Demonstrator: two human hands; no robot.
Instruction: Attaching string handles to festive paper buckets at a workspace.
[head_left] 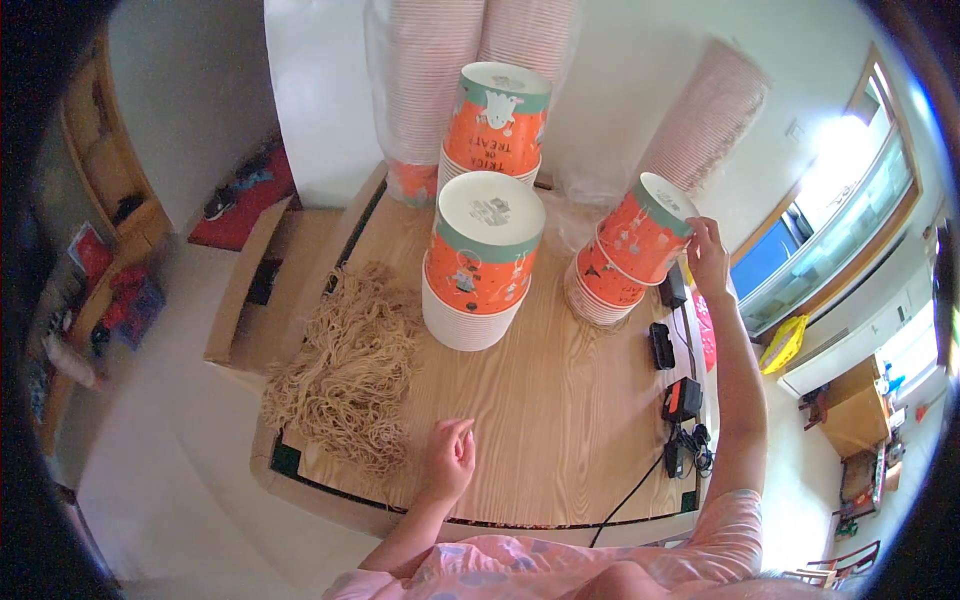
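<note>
A: On the table (pixel 560 420), back edge: wrapped cup sleeves (pixel 430 90), then three stacks of orange paper cups. String pile (pixel 350 370) at left edge.
B: Hands?
A: Right hand (pixel 708 255) grips the tilted top cup (pixel 645 240) of the right stack (pixel 600 285), near right edge. Left hand (pixel 450 460) loosely curled near front edge, fingertips pinched; can't tell on what.
</note>
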